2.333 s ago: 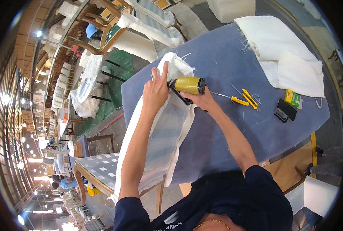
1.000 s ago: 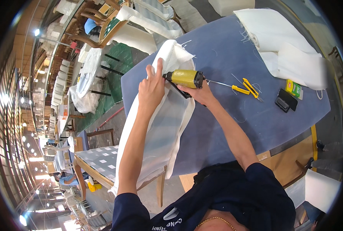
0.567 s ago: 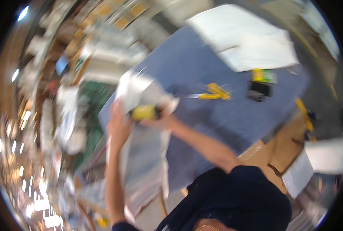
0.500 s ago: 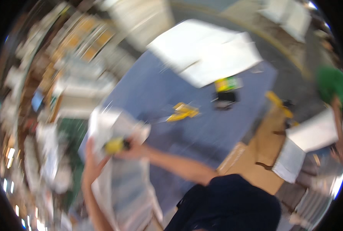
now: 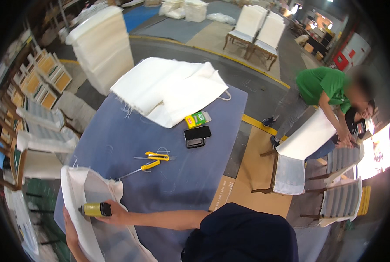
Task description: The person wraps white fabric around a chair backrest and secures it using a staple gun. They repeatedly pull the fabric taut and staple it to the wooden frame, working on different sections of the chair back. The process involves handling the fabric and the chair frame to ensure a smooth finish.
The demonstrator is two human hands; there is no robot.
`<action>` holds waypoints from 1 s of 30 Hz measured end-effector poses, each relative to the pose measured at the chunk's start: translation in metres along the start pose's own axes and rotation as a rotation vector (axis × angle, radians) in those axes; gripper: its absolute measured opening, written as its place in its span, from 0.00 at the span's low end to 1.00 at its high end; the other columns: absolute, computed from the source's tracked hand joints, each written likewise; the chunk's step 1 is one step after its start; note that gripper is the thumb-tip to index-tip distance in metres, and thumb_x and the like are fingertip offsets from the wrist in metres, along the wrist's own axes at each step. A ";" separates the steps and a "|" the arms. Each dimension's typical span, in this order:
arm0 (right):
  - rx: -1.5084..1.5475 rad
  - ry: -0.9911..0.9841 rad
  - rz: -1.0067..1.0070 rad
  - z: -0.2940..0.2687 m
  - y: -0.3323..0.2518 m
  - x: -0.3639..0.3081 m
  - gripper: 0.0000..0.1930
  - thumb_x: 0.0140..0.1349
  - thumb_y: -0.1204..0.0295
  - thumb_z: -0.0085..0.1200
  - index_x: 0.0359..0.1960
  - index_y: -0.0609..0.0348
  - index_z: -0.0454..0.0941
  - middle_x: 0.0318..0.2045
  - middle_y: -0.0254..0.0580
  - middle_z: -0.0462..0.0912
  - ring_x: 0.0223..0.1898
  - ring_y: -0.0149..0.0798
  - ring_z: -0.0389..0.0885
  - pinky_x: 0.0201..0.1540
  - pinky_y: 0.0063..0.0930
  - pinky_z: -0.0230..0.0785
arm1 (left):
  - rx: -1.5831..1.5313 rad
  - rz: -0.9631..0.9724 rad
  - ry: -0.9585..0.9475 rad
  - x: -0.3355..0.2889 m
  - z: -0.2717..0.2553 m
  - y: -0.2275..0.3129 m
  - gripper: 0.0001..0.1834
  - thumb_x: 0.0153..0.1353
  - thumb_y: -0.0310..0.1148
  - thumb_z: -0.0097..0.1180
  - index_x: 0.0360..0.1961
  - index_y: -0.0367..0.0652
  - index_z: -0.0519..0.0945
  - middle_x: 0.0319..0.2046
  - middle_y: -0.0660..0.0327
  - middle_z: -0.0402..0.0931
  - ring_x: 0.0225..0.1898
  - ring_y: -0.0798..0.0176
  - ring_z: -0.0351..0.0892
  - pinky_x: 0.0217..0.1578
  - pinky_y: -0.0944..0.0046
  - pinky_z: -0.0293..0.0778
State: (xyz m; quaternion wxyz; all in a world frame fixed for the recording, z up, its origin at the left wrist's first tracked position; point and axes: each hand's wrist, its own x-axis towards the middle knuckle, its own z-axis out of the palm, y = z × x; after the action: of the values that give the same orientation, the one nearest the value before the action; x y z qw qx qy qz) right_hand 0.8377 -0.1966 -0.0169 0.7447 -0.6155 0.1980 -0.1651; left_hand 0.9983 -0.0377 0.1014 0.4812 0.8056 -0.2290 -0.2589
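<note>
A white fabric-covered chair back (image 5: 72, 187) with a sheer grey middle lies at the lower left, on the near end of the blue-covered table (image 5: 160, 201). My right hand (image 5: 117, 214) grips a yellow-and-black tool (image 5: 92, 209), which looks like a staple gun. Its narrow black end points left, at the inner side of the white border. Along the outer left side of the chair back rests my left hand (image 5: 70, 229), fingers stretched out and holding nothing. Two yellow cutters lie beyond: a box cutter (image 5: 157, 156) and another yellow-handled tool (image 5: 150, 165) with a long thin shaft.
White fabric (image 5: 168, 87) covers the table's far end. Nearer are a green-and-yellow box (image 5: 197, 119) and a phone (image 5: 198, 132) over a black case. To the right, a person in green (image 5: 322, 87) bends over a white chair (image 5: 291, 172). Chair frames (image 5: 42, 78) stand at left.
The view has swung and sharpened, with the table contents shifting left and down. My right hand still holds the yellow-and-black tool; my left hand is now against the chair back's outer side.
</note>
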 end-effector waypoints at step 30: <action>-0.034 -0.368 -0.141 -0.049 -0.048 0.009 0.19 0.57 0.64 0.70 0.47 0.60 0.86 0.38 0.41 0.89 0.40 0.32 0.86 0.49 0.29 0.76 | 1.360 0.165 0.348 -0.045 0.096 0.074 0.47 0.56 0.26 0.63 0.75 0.50 0.55 0.59 0.41 0.66 0.23 0.43 0.80 0.28 0.50 0.78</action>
State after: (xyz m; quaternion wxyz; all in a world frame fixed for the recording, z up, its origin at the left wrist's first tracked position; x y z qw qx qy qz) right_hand 0.8207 -0.2521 0.0216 0.7443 -0.6603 0.0177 -0.0981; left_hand 0.8940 -0.1042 0.1378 -0.0810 0.9373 -0.3202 0.1115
